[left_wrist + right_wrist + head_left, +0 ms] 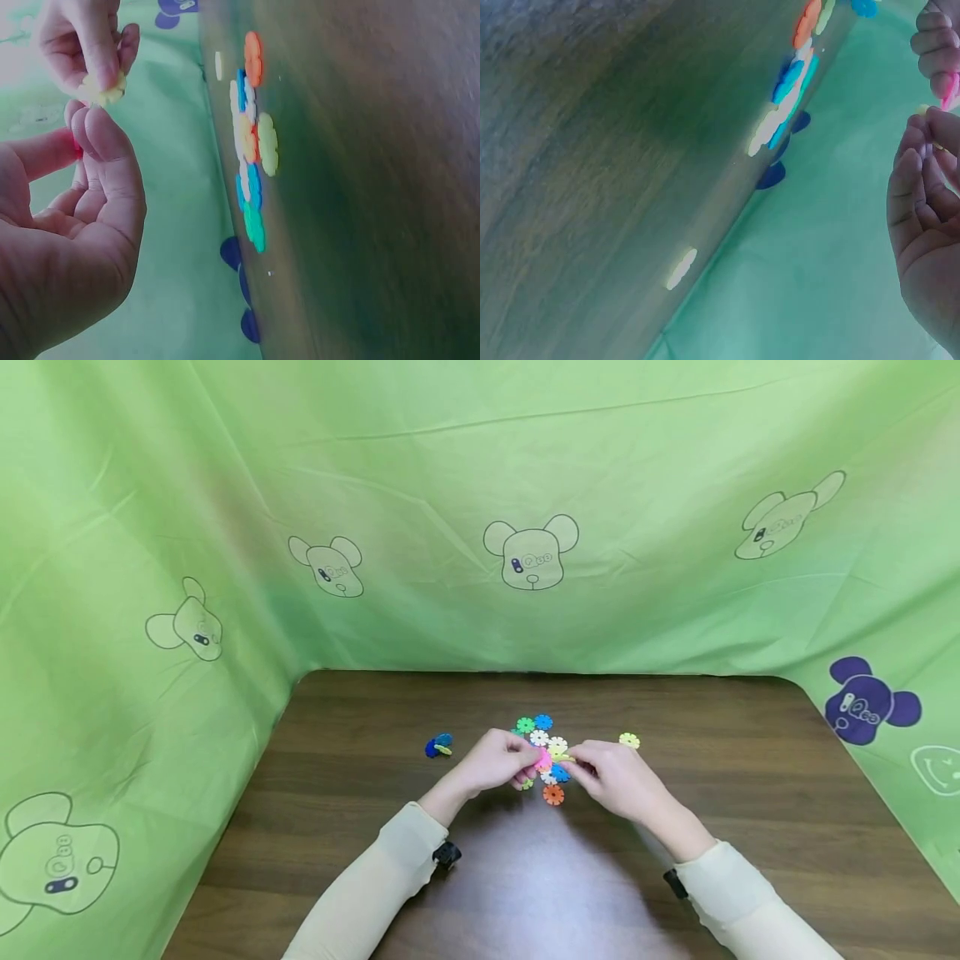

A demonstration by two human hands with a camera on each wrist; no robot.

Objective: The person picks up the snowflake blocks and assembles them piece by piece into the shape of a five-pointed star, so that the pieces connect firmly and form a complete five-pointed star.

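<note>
Now, left hand (491, 766) pinching pink disc (543, 761), right hand (621, 778) pinching yellow disc (111, 95)

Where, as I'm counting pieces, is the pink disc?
In the head view, the left hand pinches the pink disc, just left of the yellow disc in the right hand.

On my feed both sleeves are plain, off-wht. to pale cream; L sleeve (360, 897) is softly creased, w/ a wide cuff (412, 833) ending just short of the wrist; R sleeve (765, 914) matches in colour, its broad cuff (722, 875) likewise; a sm. chunky blk. unit (447, 855) sits at the L cuff's inner edge; a 2nd blk. unit (675, 884) shows at the R one, partly hidden; both too sm. for me to get detail; L hand (497, 762) & R hand (621, 778) are bare.
</note>
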